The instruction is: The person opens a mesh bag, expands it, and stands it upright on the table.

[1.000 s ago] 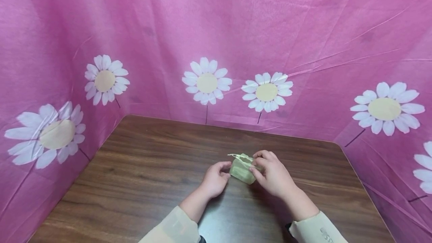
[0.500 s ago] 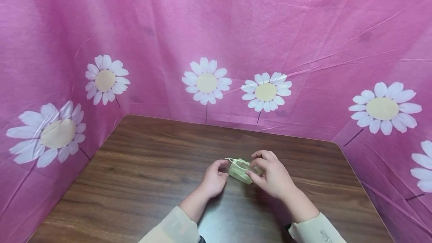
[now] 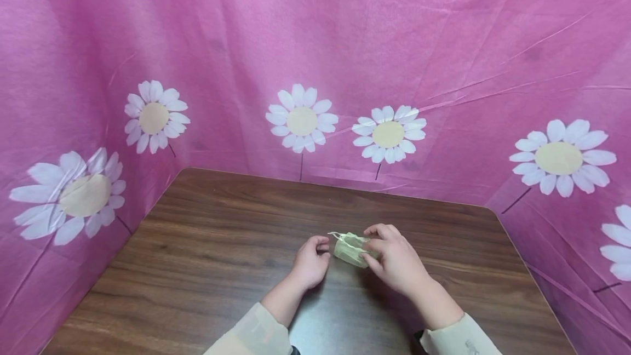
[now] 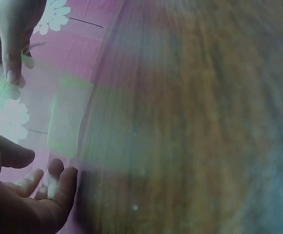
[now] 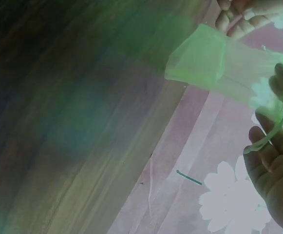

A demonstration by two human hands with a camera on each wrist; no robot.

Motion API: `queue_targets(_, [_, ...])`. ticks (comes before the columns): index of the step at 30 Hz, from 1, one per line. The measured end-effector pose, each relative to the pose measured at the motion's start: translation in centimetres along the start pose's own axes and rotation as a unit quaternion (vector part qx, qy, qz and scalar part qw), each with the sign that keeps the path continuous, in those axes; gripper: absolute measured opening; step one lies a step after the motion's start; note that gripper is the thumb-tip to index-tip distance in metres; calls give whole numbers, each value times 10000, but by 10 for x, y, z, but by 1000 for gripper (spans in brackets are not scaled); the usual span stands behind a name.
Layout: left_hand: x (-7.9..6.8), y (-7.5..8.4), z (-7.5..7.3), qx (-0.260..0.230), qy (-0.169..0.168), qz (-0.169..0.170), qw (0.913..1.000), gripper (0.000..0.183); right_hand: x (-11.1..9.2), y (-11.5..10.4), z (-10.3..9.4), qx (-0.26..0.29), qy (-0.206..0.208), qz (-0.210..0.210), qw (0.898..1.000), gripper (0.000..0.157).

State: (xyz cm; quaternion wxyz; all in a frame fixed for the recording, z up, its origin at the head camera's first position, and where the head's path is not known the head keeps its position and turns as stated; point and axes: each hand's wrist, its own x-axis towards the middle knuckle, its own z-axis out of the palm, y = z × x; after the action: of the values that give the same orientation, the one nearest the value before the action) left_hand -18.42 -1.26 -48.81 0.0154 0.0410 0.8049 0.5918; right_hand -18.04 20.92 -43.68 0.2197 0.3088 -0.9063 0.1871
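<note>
A small sheer light-green drawstring pouch point(image 3: 350, 253) is in front of me, with pale cord loops at its left end. My right hand point(image 3: 398, 259) holds its mouth at the right, thumb on the near side and fingers on the far side. In the right wrist view, the drawstring point(image 5: 273, 134) passes by the fingers of that hand point(image 5: 277, 170). My left hand point(image 3: 311, 262) stays just left of the pouch, fingers loosely bent and holding nothing. The left wrist view shows a gap between this hand point(image 4: 29, 190) and the pouch point(image 4: 70, 114).
The pouch is over a dark brown wooden table point(image 3: 212, 234). A pink cloth point(image 3: 222, 59) printed with white daisies hangs along its back and sides. Light sleeves point(image 3: 256, 330) cover both forearms.
The pouch has shifted slightly left and sits lower in the head view. My left hand has drawn back a little from its left end. My right hand stays at the mouth, fingers slightly readjusted.
</note>
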Motion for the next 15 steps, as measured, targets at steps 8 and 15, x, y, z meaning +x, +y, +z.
queue_targets(8, [1,3,1,-1408,-309,-730,9869,38,9,0,-16,1341,573,737,9866,21])
queue_targets(15, [3,3,-1,-2743,-489,-1092,9542,53,11,-1,-17,1839,461,1265,9737,21])
